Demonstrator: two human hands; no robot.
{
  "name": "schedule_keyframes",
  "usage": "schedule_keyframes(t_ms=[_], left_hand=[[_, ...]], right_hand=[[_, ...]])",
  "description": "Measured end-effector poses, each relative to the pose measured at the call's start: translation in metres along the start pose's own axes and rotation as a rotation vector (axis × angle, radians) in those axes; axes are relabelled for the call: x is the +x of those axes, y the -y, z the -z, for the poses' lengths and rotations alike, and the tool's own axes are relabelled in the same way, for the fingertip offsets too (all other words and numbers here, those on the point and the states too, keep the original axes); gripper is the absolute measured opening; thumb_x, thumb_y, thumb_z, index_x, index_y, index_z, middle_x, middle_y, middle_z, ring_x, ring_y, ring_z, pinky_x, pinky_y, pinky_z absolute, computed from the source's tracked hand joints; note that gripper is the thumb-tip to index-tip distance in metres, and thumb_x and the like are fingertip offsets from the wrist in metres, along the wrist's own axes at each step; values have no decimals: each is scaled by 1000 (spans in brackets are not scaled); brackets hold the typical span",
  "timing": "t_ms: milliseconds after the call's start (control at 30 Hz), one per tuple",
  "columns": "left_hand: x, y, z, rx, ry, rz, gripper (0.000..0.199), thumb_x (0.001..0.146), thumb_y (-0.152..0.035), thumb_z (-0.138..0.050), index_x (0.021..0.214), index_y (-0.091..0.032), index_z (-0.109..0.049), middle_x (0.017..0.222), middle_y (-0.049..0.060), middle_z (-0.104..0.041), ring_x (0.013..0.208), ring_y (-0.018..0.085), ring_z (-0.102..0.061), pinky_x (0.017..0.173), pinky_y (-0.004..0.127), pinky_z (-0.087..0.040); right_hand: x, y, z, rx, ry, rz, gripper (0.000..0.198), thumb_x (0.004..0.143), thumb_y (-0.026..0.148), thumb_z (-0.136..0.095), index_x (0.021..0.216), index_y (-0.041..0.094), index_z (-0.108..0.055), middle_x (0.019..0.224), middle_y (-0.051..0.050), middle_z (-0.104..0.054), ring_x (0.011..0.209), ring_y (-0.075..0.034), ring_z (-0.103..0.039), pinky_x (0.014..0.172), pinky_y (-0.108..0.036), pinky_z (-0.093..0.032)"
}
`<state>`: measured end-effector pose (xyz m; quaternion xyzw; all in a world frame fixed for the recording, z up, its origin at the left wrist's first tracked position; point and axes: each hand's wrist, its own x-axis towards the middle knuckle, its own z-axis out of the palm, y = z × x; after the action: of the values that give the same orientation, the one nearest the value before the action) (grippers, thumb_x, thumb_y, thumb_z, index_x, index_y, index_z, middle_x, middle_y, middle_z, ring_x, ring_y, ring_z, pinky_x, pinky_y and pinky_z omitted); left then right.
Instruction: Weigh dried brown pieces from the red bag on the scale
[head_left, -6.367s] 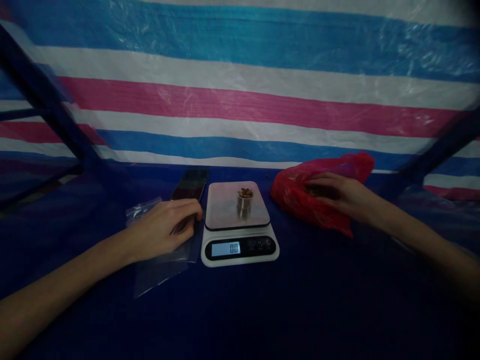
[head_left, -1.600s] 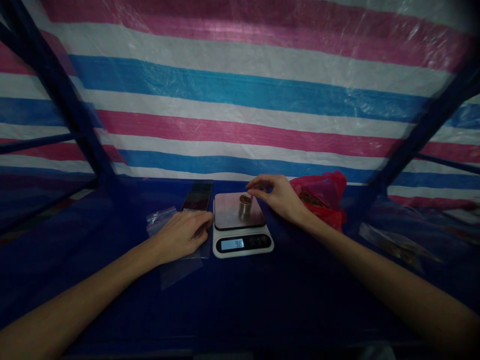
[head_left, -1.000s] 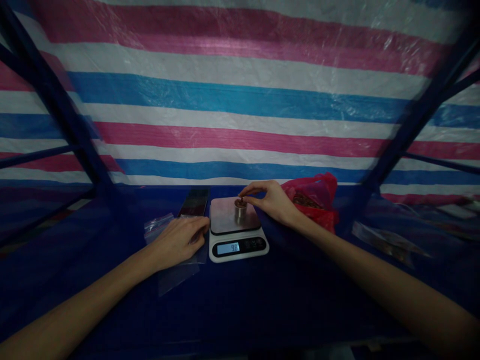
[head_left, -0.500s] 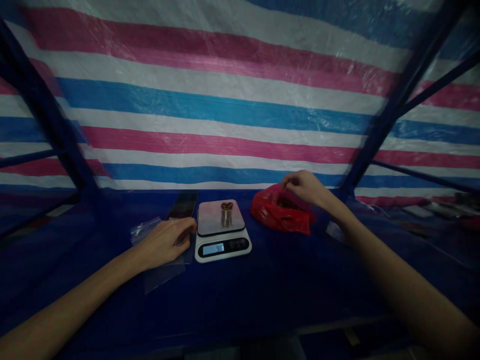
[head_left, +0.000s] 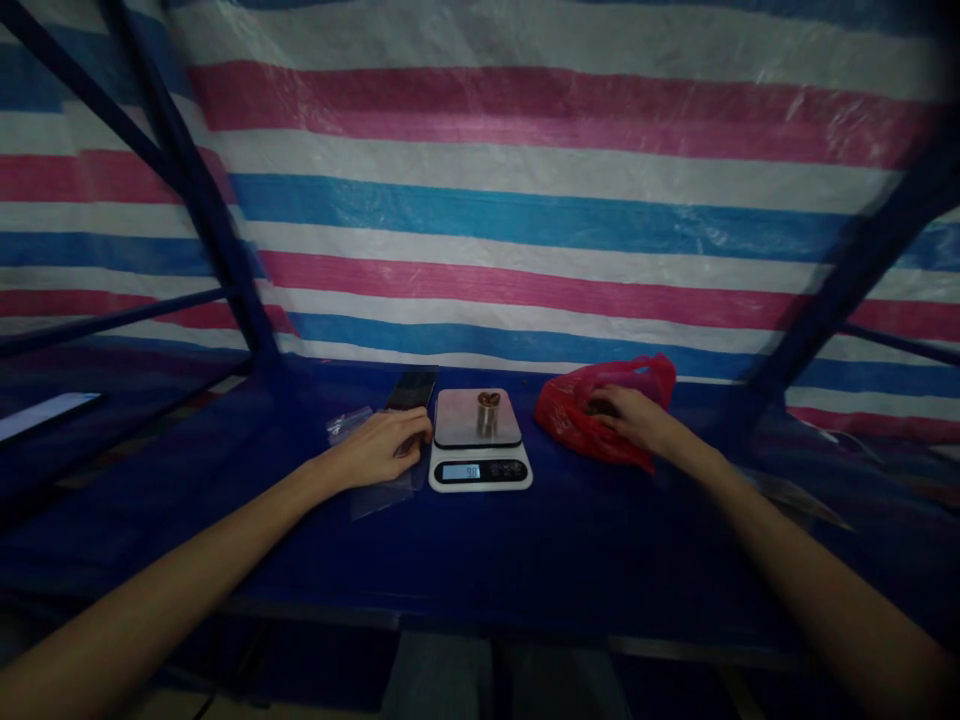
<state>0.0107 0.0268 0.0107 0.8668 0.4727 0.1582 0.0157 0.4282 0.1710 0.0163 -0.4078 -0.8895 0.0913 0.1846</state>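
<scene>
Head view: right hand (head_left: 630,418) fingers curled inside red bag (head_left: 581,425), contents probably pinched; left hand (head_left: 384,448) flat on clear bags (head_left: 375,480); next, topping up cup (head_left: 487,410) on scale (head_left: 480,462).

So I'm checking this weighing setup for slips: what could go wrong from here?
The small metal cup on the kitchen scale is heaped, so one more piece may roll off. The right hand is in the red plastic bag close beside the scale; a nudge could shift the reading. The left hand rests on clear zip bags that may slide.
</scene>
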Motion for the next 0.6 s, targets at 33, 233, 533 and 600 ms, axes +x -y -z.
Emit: schedule_keyframes(t_ms=[33, 233, 533, 600], left_hand=[[0, 0, 0, 3, 3, -5, 22, 86, -11, -46, 98, -20, -61, 94, 2, -63, 77, 15, -61, 71, 28, -43], [1, -3, 3, -20, 20, -13, 22, 86, -10, -46, 99, -20, -61, 93, 2, -64, 76, 14, -61, 70, 28, -43], [2, 3, -1, -73, 13, -4, 21, 86, -9, -47, 97, -20, -61, 95, 2, -66, 80, 15, -62, 73, 28, -43], [2, 4, -2, -89, 10, -3, 21, 86, -9, -47, 97, -21, -61, 94, 1, -66, 81, 15, -62, 73, 29, -43]], right_hand=[[0, -1, -2, -15, -6, -3, 22, 87, 13, -62, 106, 16, -73, 106, -15, -76, 92, -26, -73, 84, -36, -56], [1, 2, -4, -142, -33, -17, 16, 85, 8, -59, 93, 15, -70, 96, -12, -74, 85, -23, -70, 77, -31, -52], [-4, 11, 13, -70, -132, -25, 24, 87, 13, -56, 96, 20, -77, 94, -9, -78, 81, -24, -71, 74, -35, -54], [-6, 18, 22, -56, -164, -29, 22, 88, 17, -58, 95, 21, -78, 93, -9, -78, 82, -25, -72, 74, -37, -55]])
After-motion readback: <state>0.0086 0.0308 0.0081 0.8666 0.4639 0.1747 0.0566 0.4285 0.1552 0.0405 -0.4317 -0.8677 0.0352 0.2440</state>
